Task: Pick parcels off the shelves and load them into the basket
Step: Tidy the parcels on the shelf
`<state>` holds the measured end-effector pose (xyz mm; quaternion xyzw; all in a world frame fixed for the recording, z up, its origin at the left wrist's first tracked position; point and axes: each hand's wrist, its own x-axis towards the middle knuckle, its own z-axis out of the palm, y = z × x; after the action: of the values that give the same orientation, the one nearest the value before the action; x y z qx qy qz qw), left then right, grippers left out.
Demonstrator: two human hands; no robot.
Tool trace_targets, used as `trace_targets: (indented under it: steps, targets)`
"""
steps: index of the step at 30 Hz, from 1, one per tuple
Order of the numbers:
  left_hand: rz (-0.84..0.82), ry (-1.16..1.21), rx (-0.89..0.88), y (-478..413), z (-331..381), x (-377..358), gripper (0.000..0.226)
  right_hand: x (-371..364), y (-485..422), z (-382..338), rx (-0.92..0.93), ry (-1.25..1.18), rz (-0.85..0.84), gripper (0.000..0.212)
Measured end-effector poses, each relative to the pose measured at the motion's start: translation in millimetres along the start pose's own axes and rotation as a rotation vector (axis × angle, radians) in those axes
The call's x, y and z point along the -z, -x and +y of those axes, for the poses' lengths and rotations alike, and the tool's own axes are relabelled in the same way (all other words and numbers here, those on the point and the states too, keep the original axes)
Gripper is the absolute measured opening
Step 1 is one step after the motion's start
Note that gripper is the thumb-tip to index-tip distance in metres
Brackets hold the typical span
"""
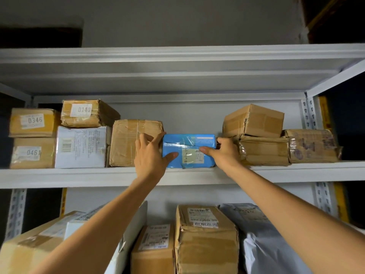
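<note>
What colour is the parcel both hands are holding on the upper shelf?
Bright blue, with a pale label on its front; the parcel shows clearly in the head view.

Both forearms (110, 220) and hands (150, 157) (224, 153) are bare.

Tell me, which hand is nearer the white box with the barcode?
Left. The left hand grips the left end of the blue parcel, with one brown box between it and the white box; the right hand holds the parcel's right end, farther off.
</note>
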<state>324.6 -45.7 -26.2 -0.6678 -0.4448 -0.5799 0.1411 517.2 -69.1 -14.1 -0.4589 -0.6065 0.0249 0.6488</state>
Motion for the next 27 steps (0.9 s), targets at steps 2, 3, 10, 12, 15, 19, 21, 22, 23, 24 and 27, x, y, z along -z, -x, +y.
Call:
trace_targets:
  steps: [2, 3, 10, 12, 15, 19, 21, 22, 23, 24, 27]
  targets:
    - [-0.016, -0.011, -0.013, -1.5, 1.8, 2.1, 0.069, 1.4, 0.9, -5.6, -0.012, 0.029, -0.028, 0.021]
    - [-0.033, -0.031, -0.029, -2.8, 3.0, 4.0, 0.071, 2.7, 0.4, -10.3, -0.011, 0.092, -0.037, 0.026]
    - [-0.126, -0.21, -0.222, -15.1, 32.0, 28.2, 0.061, 36.4, 2.0, -60.1, 0.28, 1.006, -0.196, 0.058]
    - [-0.196, -0.244, -0.263, -20.6, 46.4, 32.2, 0.048, 52.3, 4.2, -71.0, 0.29, 1.152, -0.325, 0.05]
    - [-0.372, -0.258, -0.299, -26.4, 69.9, 33.8, 0.039, 73.9, 6.3, -78.6, 0.228, 1.137, -0.411, 0.058]
    - [-0.485, -0.242, -0.328, -25.8, 98.0, 26.8, 0.041, 103.0, 11.7, -83.4, 0.189, 1.208, -0.408, 0.044]
    - [-0.505, -0.236, -0.36, -21.6, 110.9, 18.3, 0.04, 120.5, 14.1, -82.8, 0.167, 1.243, -0.392, 0.037]
    - [-0.51, -0.235, -0.372, -19.2, 116.6, 14.2, 0.04, 129.1, 14.5, -81.2, 0.162, 1.246, -0.379, 0.037]
    - [-0.51, -0.229, -0.376, -16.2, 122.0, 11.7, 0.04, 137.1, 15.0, -80.1, 0.155, 1.251, -0.372, 0.038]
    - [-0.509, -0.22, -0.372, -14.2, 126.5, 10.0, 0.041, 144.5, 15.0, -79.0, 0.143, 1.263, -0.375, 0.04]
    - [-0.513, -0.214, -0.354, -12.0, 139.5, 8.8, 0.044, 165.1, 8.3, -76.3, 0.111, 1.278, -0.388, 0.048]
